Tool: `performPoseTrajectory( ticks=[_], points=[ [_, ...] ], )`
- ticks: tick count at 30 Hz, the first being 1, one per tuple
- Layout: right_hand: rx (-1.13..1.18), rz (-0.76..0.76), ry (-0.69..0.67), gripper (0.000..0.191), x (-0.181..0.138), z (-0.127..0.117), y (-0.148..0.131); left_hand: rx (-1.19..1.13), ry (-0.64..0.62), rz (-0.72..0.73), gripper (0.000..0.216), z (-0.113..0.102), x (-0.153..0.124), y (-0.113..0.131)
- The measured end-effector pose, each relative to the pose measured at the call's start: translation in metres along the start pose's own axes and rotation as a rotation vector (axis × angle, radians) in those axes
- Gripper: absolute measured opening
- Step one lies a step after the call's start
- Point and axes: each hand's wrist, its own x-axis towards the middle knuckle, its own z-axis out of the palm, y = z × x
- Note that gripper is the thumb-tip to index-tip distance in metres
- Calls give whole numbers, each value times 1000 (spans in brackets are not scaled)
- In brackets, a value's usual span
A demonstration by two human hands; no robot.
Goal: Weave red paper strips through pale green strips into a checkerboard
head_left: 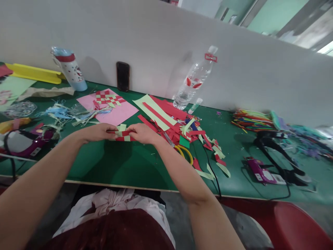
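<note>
Between my two hands is a small woven paper piece (121, 135) of red and pale green strips, held above the green table. My left hand (99, 132) grips its left end, thumb and fingers closed on it. At the opposite end my right hand (142, 133) pinches it. Just behind lies a pink paper sheet (127, 110) with another red and green woven piece (108, 99) on it. Scissors with yellow handles (184, 152) rest beside my right forearm, partly among red and green paper scraps (192, 132).
Against the grey partition stand a flask (70, 69), a phone (123, 76) and a plastic bottle (194, 81). A glue stick (195, 106) is beside the bottle. Purple devices with dark cords (262, 172) lie at the right and left. Bundled coloured strips (252, 121) sit at the back right.
</note>
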Motion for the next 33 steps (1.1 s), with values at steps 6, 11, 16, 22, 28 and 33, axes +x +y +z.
performPoseTrajectory(
  ticks=[6, 11, 16, 22, 28, 33],
  points=[
    [75, 9, 24, 26, -1, 2, 5, -112, -20, -7, 42, 2, -7, -6],
    [142, 28, 44, 26, -5, 4, 7, -166, 67, -15, 39, 11, -9, -12],
    [214, 47, 71, 25, -7, 6, 7, -226, 146, -7, 32, 16, -9, -10],
    [321, 50, 123, 25, -4, 1, 8, -398, 271, 35, 36, 20, -8, -5],
    [453, 66, 184, 21, 2, -14, 8, -648, 331, 93, 45, 19, -2, 7],
    [572, 113, 200, 17, 8, -24, 6, -824, 327, 77, 43, 14, -3, 18]
  ],
)
